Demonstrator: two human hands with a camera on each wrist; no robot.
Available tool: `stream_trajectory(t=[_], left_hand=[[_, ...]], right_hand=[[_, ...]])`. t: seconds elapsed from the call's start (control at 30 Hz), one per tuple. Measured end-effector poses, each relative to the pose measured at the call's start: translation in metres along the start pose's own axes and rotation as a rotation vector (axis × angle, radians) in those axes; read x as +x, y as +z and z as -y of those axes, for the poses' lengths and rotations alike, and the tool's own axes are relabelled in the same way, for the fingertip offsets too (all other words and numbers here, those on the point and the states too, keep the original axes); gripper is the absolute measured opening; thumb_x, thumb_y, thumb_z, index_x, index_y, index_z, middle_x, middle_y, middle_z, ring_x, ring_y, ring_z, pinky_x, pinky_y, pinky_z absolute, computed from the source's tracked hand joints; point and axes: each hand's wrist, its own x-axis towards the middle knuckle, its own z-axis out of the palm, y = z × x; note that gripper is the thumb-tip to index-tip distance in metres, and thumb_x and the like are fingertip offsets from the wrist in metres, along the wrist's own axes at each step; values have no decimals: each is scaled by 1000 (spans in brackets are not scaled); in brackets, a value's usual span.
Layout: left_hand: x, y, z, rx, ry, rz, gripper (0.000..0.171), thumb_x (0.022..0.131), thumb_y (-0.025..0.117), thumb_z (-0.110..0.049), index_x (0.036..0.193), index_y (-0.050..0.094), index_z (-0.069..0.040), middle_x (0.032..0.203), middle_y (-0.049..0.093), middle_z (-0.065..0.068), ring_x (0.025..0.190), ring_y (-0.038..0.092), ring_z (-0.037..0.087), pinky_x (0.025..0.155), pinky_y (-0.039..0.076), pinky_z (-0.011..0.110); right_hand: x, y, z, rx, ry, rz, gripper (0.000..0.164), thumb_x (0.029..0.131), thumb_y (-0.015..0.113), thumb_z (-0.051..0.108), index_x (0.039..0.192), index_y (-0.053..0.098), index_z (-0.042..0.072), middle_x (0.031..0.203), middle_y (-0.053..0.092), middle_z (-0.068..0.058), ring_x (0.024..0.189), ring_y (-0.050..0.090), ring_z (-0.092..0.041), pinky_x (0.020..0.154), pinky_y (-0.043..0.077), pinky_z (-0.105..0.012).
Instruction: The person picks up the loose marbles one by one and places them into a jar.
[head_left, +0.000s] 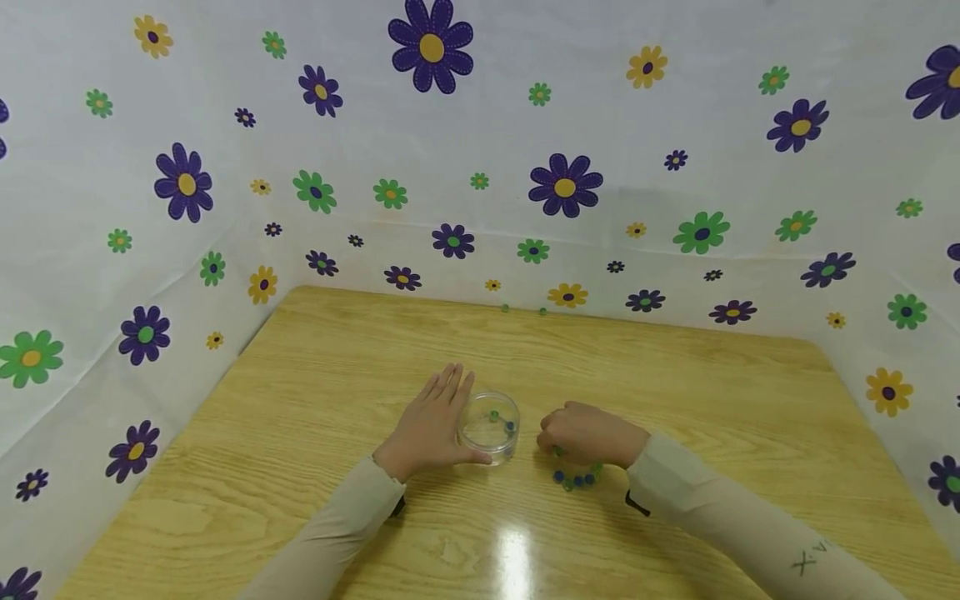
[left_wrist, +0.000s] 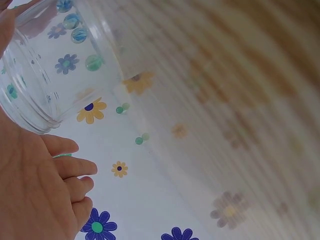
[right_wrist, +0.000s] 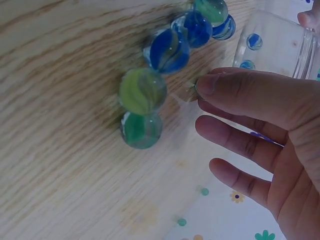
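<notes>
A clear round jar (head_left: 489, 454) stands upright on the table, with a green marble (head_left: 494, 415) and a blue marble (head_left: 510, 426) visible in it. My left hand (head_left: 435, 425) rests against the jar's left side, fingers straight and thumb along its front. To the right of the jar, my right hand (head_left: 588, 433) is low over the table, thumb and forefinger together. A sliver of green at those fingertips in the right wrist view looks like a pinched marble, mostly hidden. Blue marbles (right_wrist: 168, 50) and green marbles (right_wrist: 141, 131) form a curved row beneath that hand.
Two small green marbles (head_left: 505, 308) lie along the table's far edge, by the flower-printed cloth (head_left: 480, 217) that walls in the back and sides. The wooden table (head_left: 360, 333) has a glossy light reflection near its front.
</notes>
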Motion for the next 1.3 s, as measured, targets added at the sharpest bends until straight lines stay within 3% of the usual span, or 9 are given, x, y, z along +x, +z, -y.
stream_trajectory(t=[0.2, 0.53, 0.83, 1.3], left_hand=[[0, 1, 1, 16, 2, -4, 121, 68, 56, -79, 150, 14, 0, 156, 15, 22, 147, 11, 30, 120, 14, 43], [-1, 4, 0, 28, 5, -9, 121, 68, 56, -79, 150, 15, 0, 156, 16, 22, 146, 12, 31, 120, 15, 44], [-1, 4, 0, 31, 8, -6, 121, 69, 56, -79, 150, 15, 0, 156, 16, 22, 146, 11, 31, 120, 15, 44], [-1, -2, -1, 11, 17, -6, 119, 70, 57, -77, 149, 15, 1, 155, 16, 24, 146, 13, 33, 120, 15, 44]], right_hand=[[-1, 5, -1, 21, 1, -20, 20, 82, 68, 2, 73, 68, 20, 73, 65, 6, 63, 56, -4, 54, 39, -20], [-4, 10, -3, 28, 20, -38, 16, 81, 70, 3, 76, 70, 18, 75, 66, 5, 66, 59, -6, 57, 44, -22], [-7, 9, -4, 24, 29, -33, 16, 82, 69, 5, 74, 68, 18, 73, 64, 5, 64, 57, -5, 56, 41, -21], [-9, 4, -9, 35, 48, -36, 19, 82, 67, 3, 70, 66, 17, 69, 61, 4, 57, 41, -4, 53, 31, -21]])
